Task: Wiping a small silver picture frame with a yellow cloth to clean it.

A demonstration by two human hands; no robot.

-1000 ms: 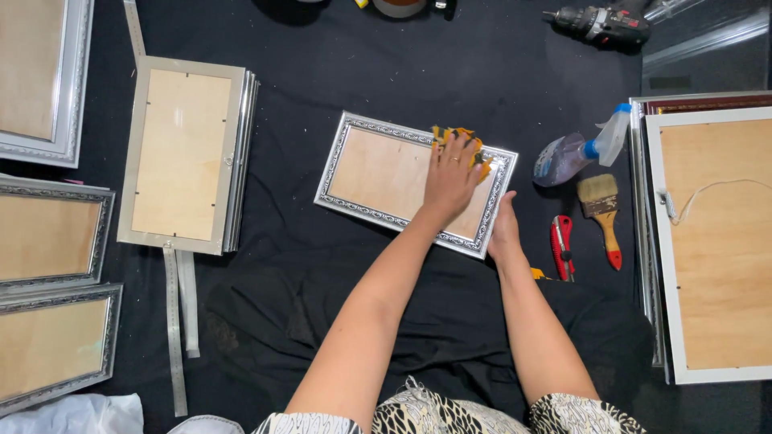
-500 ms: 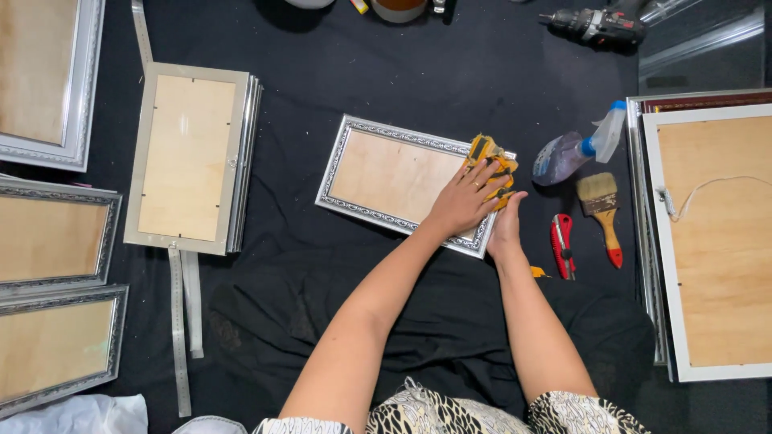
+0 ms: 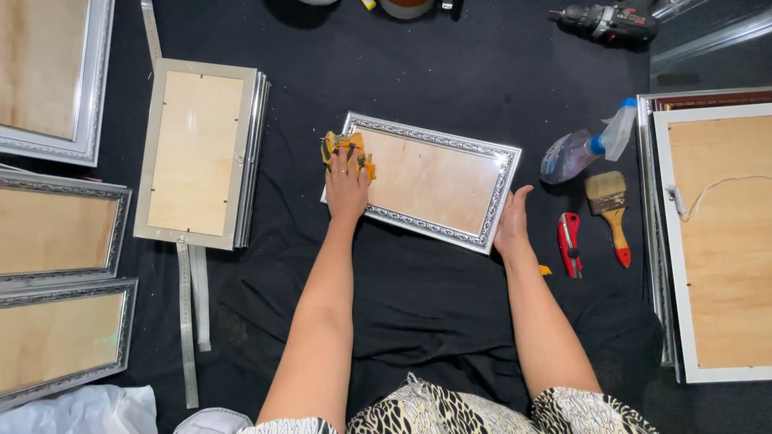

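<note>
Head view, left to right: framed boards (image 3: 56, 229) stacked at the black cloth's (image 3: 450, 321) left edge. Left hand (image 3: 347, 183) presses a yellow rag (image 3: 344, 146) flat on the silver frame's (image 3: 425, 181) left end, mid-cloth. Right hand (image 3: 511, 221) grips its right edge. Risk: hard wiping could skid the frame toward the spray bottle (image 3: 581, 149), brush (image 3: 609, 210) and red knife (image 3: 569, 243). No labels legible.

left hand (image 3: 347, 183) presses yellow cloth (image 3: 344, 148) on silver frame (image 3: 425, 182) | right hand (image 3: 512, 221) steadies frame's corner
</note>
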